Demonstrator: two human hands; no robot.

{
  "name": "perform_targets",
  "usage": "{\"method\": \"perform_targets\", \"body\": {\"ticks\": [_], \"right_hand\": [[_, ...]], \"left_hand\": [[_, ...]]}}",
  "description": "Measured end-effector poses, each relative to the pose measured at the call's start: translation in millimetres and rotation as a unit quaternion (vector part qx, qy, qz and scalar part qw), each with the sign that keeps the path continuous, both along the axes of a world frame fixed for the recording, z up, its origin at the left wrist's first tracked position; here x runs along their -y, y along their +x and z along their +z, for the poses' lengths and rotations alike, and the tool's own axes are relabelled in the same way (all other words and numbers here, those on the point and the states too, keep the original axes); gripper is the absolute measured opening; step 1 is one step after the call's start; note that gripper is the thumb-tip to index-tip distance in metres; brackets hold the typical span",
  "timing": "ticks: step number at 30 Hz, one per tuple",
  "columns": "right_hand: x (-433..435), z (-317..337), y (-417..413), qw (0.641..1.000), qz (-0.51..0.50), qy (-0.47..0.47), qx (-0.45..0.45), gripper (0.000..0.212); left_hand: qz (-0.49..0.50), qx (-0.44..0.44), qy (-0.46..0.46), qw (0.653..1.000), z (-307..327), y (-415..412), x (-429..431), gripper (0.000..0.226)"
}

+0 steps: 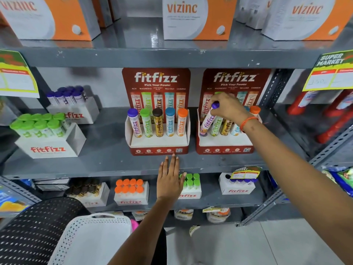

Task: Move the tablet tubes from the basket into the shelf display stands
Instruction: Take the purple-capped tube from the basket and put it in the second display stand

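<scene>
Two red display stands sit on the middle shelf. The left stand (pixel 158 145) holds five upright tubes with purple, green, brown, blue and orange caps. My right hand (pixel 228 108) grips the purple-capped tube (pixel 207 122) by its top, tilted, with its base in the leftmost slot of the right stand (pixel 225 144). Green, brown, blue and orange-capped tubes stand beside it, partly hidden by my hand. My left hand (pixel 170 177) lies flat with fingers apart against the shelf's front edge, just below the left stand. The white perforated basket (pixel 91 236) hangs at the bottom left; its contents are hidden.
White boxes of green-capped tubes (pixel 47 134) and purple-capped tubes (pixel 73 106) stand on the same shelf to the left. Orange-and-white cartons (pixel 193 18) fill the shelf above. More tube boxes (pixel 131 191) sit on the shelf below. Red items (pixel 334 119) lie at the right.
</scene>
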State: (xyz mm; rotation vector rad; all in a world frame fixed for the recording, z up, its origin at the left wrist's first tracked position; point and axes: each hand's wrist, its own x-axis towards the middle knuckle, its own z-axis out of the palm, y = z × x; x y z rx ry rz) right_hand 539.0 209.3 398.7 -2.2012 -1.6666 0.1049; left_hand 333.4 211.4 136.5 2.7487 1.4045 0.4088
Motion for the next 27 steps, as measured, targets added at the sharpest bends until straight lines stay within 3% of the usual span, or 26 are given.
{"method": "perform_targets", "body": {"ticks": [9,14,27], "right_hand": [[-14,-5,0,0.999,0.019,-0.018,0.019,0.021],[-23,-5,-3,0.998,-0.015,-0.046,0.050,0.035],[-34,-23,-3,0.985,0.012,-0.098,0.143,0.032]], "left_hand": [[-0.006,0.007,-0.007,1.000,0,-1,0,0.063],[-0.009,0.007,-0.013,1.000,0,-2,-1,0.063],[-0.013,0.007,-0.008,1.000,-2,0,-3,0.064]]}}
